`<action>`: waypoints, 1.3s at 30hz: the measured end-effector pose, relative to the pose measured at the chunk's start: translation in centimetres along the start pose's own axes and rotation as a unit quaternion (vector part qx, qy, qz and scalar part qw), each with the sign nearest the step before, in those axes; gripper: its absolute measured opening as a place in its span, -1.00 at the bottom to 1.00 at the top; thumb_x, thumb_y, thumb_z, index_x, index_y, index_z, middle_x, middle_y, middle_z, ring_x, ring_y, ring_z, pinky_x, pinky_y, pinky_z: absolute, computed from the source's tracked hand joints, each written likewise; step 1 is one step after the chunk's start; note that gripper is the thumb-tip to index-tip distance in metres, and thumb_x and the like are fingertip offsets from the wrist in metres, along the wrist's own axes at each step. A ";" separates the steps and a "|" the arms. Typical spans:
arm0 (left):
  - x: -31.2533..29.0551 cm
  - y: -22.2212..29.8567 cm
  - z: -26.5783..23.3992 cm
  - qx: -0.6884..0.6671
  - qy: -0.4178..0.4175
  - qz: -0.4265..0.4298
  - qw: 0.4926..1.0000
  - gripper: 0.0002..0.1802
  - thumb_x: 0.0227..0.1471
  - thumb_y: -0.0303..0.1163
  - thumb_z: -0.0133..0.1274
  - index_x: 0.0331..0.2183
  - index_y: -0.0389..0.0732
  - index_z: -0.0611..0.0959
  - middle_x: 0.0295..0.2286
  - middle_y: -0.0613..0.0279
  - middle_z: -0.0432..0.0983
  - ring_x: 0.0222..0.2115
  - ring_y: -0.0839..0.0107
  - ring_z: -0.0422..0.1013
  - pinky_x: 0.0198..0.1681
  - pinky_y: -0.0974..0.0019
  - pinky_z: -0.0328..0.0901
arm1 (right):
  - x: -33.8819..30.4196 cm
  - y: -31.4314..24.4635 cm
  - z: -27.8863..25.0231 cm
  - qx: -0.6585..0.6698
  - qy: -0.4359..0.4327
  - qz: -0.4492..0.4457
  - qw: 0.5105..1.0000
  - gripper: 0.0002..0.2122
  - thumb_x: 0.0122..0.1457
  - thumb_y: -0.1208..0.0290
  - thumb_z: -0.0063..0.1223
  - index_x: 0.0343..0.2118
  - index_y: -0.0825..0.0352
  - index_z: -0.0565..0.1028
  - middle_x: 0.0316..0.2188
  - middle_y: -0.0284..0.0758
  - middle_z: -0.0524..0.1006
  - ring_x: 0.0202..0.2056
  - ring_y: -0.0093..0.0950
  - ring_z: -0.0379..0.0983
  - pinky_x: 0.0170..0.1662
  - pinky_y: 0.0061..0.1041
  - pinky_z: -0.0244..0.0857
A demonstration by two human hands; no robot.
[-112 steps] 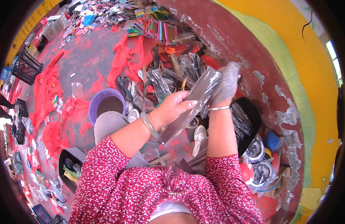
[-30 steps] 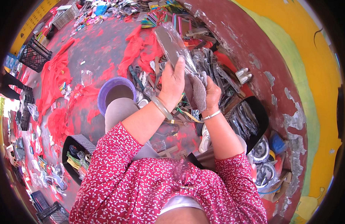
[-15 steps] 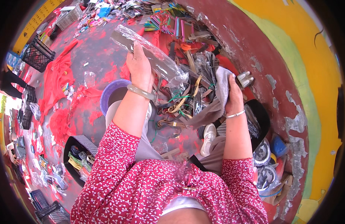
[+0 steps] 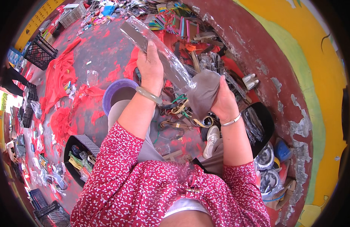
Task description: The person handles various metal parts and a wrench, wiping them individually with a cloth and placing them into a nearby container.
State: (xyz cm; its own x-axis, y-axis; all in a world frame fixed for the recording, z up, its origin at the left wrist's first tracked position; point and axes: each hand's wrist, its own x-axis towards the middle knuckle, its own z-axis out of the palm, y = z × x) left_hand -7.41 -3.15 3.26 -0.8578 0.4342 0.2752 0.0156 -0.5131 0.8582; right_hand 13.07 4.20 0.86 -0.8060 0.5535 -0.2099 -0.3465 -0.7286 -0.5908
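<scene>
My left hand [image 4: 150, 69] is closed around a long flat brown strip in a clear plastic sleeve [image 4: 169, 59], its thumb lying on top. The sleeve slants from upper left down to the right. In my right hand [image 4: 225, 103] is a grey-brown cloth [image 4: 204, 90], bunched and held against the lower end of the sleeve, which it partly covers. Beneath both hands a heap of belts and straps [image 4: 178, 108] lies on the floor, some of them in clear plastic.
A purple bucket [image 4: 108, 99] stands by my left knee. Black bins with goods flank me at left [image 4: 70, 151] and right [image 4: 267, 126]. A peeling red-brown wall [image 4: 265, 72] curves along the right. Red cloth [image 4: 61, 72] and black crates [image 4: 40, 53] lie farther left.
The cloth has moved left and down from beside the sleeve onto its lower end. My left hand and the sleeve have shifted slightly right.
</scene>
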 end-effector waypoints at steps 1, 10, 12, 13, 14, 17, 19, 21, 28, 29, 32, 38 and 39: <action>0.3 -0.6 -0.5 0.068 -0.006 0.044 0.997 -0.67 0.14 -0.17 -0.16 -0.35 -0.26 0.48 -0.53 0.35 0.41 -0.50 0.57 0.34 -0.43 0.46 0.26 | -0.5 -0.3 1.0 0.016 -0.014 -0.004 1.000 -0.60 0.26 0.16 -0.34 -0.02 0.40 0.29 -0.07 -0.23 0.39 -0.04 -0.34 0.32 0.05 -0.30 0.16; -2.5 -0.4 2.0 0.193 -0.041 0.140 0.970 -0.68 0.14 -0.20 -0.13 -0.42 -0.29 0.46 -0.60 0.46 0.28 -0.57 0.68 0.15 -0.50 0.52 0.13 | -2.1 -0.3 1.2 -0.129 -0.143 0.073 0.979 -0.40 -0.01 0.67 -0.07 0.16 0.37 0.07 0.00 -0.33 0.31 0.01 -0.49 0.25 0.07 -0.44 0.13; -2.3 -0.7 1.7 0.181 -0.036 0.121 0.975 -0.68 0.14 -0.19 -0.14 -0.43 -0.26 0.47 -0.60 0.47 0.28 -0.58 0.69 0.16 -0.51 0.54 0.13 | -1.7 0.1 1.7 -0.224 -0.137 0.028 0.964 -0.29 -0.07 0.74 0.01 0.19 0.29 0.04 0.05 -0.38 0.26 0.02 -0.59 0.20 0.08 -0.54 0.08; -2.3 -0.7 1.8 0.173 -0.034 0.110 0.978 -0.68 0.14 -0.18 -0.14 -0.43 -0.25 0.47 -0.60 0.47 0.29 -0.59 0.69 0.16 -0.52 0.54 0.13 | -1.6 0.4 1.8 -0.260 -0.139 -0.013 0.956 -0.30 -0.06 0.72 0.02 0.19 0.29 0.04 0.05 -0.38 0.25 0.03 -0.60 0.19 0.08 -0.55 0.06; -2.2 -0.6 1.9 0.131 -0.036 0.072 0.988 -0.68 0.14 -0.18 -0.15 -0.44 -0.24 0.47 -0.61 0.47 0.29 -0.59 0.70 0.17 -0.53 0.54 0.13 | -1.5 0.8 1.8 -0.294 -0.141 -0.053 0.944 -0.30 -0.05 0.70 0.03 0.19 0.29 0.04 0.06 -0.39 0.24 0.03 -0.62 0.18 0.09 -0.56 0.05; -2.2 -0.5 2.3 0.019 -0.034 -0.034 0.999 -0.68 0.15 -0.16 -0.16 -0.46 -0.20 0.47 -0.61 0.47 0.30 -0.61 0.69 0.20 -0.55 0.54 0.13 | -1.5 2.1 2.0 -0.410 -0.100 -0.193 0.886 -0.51 0.03 0.60 0.05 0.08 0.36 0.24 -0.06 -0.36 0.36 -0.08 -0.65 0.25 0.00 -0.63 0.11; -2.5 -0.5 2.4 -0.032 -0.023 -0.088 0.995 -0.68 0.15 -0.15 -0.17 -0.46 -0.18 0.46 -0.61 0.47 0.31 -0.61 0.68 0.21 -0.56 0.53 0.13 | -1.5 2.8 1.8 -0.473 -0.062 -0.252 0.842 -0.63 0.07 0.58 0.02 -0.01 0.40 0.35 -0.17 -0.37 0.44 -0.17 -0.67 0.30 -0.08 -0.68 0.16; -3.3 -0.8 2.6 0.013 -0.028 -0.071 0.997 -0.68 0.15 -0.16 -0.17 -0.45 -0.20 0.46 -0.61 0.47 0.30 -0.60 0.68 0.21 -0.54 0.53 0.14 | -1.1 3.8 2.2 -0.449 0.024 -0.301 0.841 -0.80 0.10 0.55 0.00 -0.19 0.43 0.46 -0.36 -0.44 0.48 -0.35 -0.71 0.30 -0.24 -0.72 0.21; -3.8 -0.2 2.4 0.079 -0.072 0.037 0.994 -0.64 0.15 -0.15 -0.16 -0.34 -0.31 0.45 -0.55 0.41 0.34 -0.54 0.65 0.22 -0.45 0.51 0.18 | 0.1 4.5 2.3 -0.268 0.133 -0.168 0.939 -0.82 0.15 0.47 -0.07 -0.22 0.43 0.45 -0.43 -0.44 0.48 -0.40 -0.69 0.34 -0.31 -0.70 0.25; -3.8 -0.2 2.4 0.066 -0.079 0.054 0.993 -0.63 0.14 -0.15 -0.16 -0.32 -0.32 0.45 -0.53 0.40 0.35 -0.53 0.64 0.23 -0.44 0.51 0.19 | 0.3 4.5 2.0 -0.231 0.142 -0.140 0.952 -0.83 0.15 0.46 -0.07 -0.23 0.41 0.45 -0.43 -0.42 0.49 -0.42 -0.66 0.37 -0.33 -0.68 0.27; -2.4 0.8 2.5 0.140 0.019 0.167 0.976 -0.64 0.15 -0.16 -0.19 -0.32 -0.30 0.46 -0.52 0.38 0.37 -0.52 0.63 0.25 -0.44 0.51 0.20 | 0.4 3.7 1.0 -0.155 0.214 -0.056 0.963 -0.85 0.14 0.41 -0.04 -0.28 0.34 0.44 -0.47 -0.36 0.51 -0.49 -0.54 0.45 -0.44 -0.61 0.32; 0.9 1.4 0.3 -0.145 0.095 -0.066 0.983 -0.77 0.14 -0.26 -0.20 -0.43 -0.21 0.38 -0.62 0.26 0.37 -0.65 0.43 0.35 -0.60 0.34 0.29 | -0.1 0.2 0.2 -0.007 0.055 -0.042 0.998 -0.66 0.24 0.28 -0.31 -0.01 0.37 0.27 -0.15 -0.16 0.42 -0.16 -0.21 0.40 -0.05 -0.19 0.27; 0.7 1.3 0.4 -0.147 0.094 -0.081 0.981 -0.78 0.14 -0.27 -0.19 -0.42 -0.22 0.38 -0.62 0.26 0.37 -0.65 0.44 0.35 -0.60 0.34 0.29 | -0.7 -0.1 0.7 0.002 0.024 -0.056 0.998 -0.66 0.24 0.29 -0.30 -0.01 0.37 0.27 -0.12 -0.18 0.41 -0.09 -0.26 0.36 0.01 -0.20 0.22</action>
State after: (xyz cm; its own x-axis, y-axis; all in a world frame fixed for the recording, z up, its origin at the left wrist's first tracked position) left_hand -7.75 -3.23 4.76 -0.9168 0.3977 0.0378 -0.2534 -0.6521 0.7145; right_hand 13.30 3.59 1.63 -0.7386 0.6496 -0.1801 -0.4343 -0.6629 -0.6099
